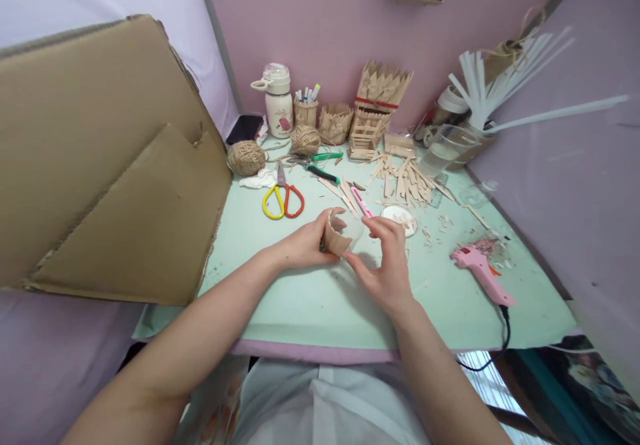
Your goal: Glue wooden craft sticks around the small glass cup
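A small clear plastic cup with pale wooden stick pieces (338,239) around part of its side lies tilted above the near middle of the table. My left hand (313,241) is wrapped round its stick-covered side, with some fingers hidden behind it. At the bare clear side is my right hand (385,265), its thumb touching the lowest stick piece and its bent forefinger at the clear wall. Just beyond the right fingertips lies a pink craft knife (361,202). A white dish (411,226) with wood bits sits to the right of it.
Scissors (283,198), green-handled pliers (325,173) and twine balls (246,157) lie farther back. Loose wooden sticks (407,181) are heaped right of centre. A pink glue gun (483,275) rests at the right, its cord over the edge. Cardboard (125,211) stands at the left.
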### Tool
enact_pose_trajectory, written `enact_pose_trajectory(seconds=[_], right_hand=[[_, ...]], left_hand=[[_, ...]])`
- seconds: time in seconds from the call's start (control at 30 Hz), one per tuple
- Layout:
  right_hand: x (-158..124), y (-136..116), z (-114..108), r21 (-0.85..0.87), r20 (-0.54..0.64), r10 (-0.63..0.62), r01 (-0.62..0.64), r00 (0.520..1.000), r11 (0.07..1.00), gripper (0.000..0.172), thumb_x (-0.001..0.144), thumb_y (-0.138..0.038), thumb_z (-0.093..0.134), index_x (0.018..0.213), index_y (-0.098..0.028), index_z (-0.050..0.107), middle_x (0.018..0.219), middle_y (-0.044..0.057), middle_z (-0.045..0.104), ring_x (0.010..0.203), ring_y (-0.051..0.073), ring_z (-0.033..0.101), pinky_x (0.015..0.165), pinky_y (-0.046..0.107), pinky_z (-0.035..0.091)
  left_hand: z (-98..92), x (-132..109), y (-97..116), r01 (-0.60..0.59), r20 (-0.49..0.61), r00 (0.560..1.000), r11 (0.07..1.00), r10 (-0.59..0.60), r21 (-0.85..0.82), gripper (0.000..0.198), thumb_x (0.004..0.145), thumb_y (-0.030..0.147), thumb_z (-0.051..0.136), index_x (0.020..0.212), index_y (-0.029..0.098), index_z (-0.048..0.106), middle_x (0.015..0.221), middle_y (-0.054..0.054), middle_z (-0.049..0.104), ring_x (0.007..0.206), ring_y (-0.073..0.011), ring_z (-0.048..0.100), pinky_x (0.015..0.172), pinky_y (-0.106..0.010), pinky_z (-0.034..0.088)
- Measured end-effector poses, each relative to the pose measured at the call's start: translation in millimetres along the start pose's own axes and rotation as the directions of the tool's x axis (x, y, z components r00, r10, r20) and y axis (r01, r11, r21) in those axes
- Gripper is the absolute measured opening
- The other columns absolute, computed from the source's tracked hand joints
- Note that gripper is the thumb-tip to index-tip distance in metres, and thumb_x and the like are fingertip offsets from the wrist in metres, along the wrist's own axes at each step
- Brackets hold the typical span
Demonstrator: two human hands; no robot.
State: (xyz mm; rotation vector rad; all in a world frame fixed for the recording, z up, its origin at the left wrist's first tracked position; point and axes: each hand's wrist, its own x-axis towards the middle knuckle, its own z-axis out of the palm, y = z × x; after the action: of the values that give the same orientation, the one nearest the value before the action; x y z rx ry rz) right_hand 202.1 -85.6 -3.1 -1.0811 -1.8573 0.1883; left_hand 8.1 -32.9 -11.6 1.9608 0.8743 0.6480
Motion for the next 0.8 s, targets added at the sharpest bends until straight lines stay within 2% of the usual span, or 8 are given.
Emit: enact_pose_trajectory(seconds=[0.13, 0.23, 0.43, 0.8], right_hand=[[-5, 15, -1, 0.014, 0.192, 0.142, -0.148, 0.971, 0.989, 0.086, 0.077, -0.035, 0.074, 0.147, -0.027, 0.025, 0.136, 0.015, 0.044, 0.123, 0.031, 0.046, 0.093, 0.049, 0.048], [-7, 19, 3, 0.000, 0.274, 0.186, -0.193, 0.944, 0.981, 0.086, 0.078, -0.033, 0.073, 0.148, -0.026, 0.023, 0.133, 0.015, 0.049, 0.123, 0.030, 0.048, 0.097, 0.051, 0.045], [-5, 17, 10, 0.002, 0.263, 0.227, -0.236, 0.938, 0.972, 0.069, 0.081, -0.029, 0.069, 0.140, -0.022, 0.034, 0.120, 0.012, 0.059, 0.108, 0.026, 0.058, 0.094, 0.049, 0.046], [-3, 16, 9, -0.040, 0.259, 0.214, -0.211, 0.942, 0.977, 0.068, 0.081, -0.026, 0.069, 0.139, -0.020, 0.035, 0.117, 0.012, 0.061, 0.105, 0.027, 0.060, 0.092, 0.049, 0.047]], left_hand=[[-0.1, 1, -1, 0.018, 0.010, 1.000, 1.000, -0.018, -0.010, 0.090, 0.068, 0.031, 0.077, 0.142, 0.022, 0.025, 0.129, -0.013, 0.056, 0.121, -0.0270, 0.056, 0.100, -0.040, 0.044], [0.7, 2, -3, 0.020, 0.011, 1.000, 1.000, -0.019, -0.022, 0.090, 0.067, 0.030, 0.077, 0.141, 0.022, 0.026, 0.129, -0.012, 0.056, 0.120, -0.0274, 0.056, 0.100, -0.040, 0.044], [0.9, 2, -2, 0.023, 0.001, 1.000, 1.000, -0.023, -0.019, 0.084, 0.070, 0.031, 0.076, 0.139, 0.023, 0.029, 0.128, -0.011, 0.056, 0.120, -0.0273, 0.056, 0.099, -0.040, 0.045], [0.2, 3, -2, 0.017, 0.007, 1.000, 1.000, -0.017, -0.012, 0.085, 0.070, 0.024, 0.075, 0.141, 0.024, 0.027, 0.132, -0.012, 0.055, 0.126, -0.0275, 0.053, 0.105, -0.042, 0.042]])
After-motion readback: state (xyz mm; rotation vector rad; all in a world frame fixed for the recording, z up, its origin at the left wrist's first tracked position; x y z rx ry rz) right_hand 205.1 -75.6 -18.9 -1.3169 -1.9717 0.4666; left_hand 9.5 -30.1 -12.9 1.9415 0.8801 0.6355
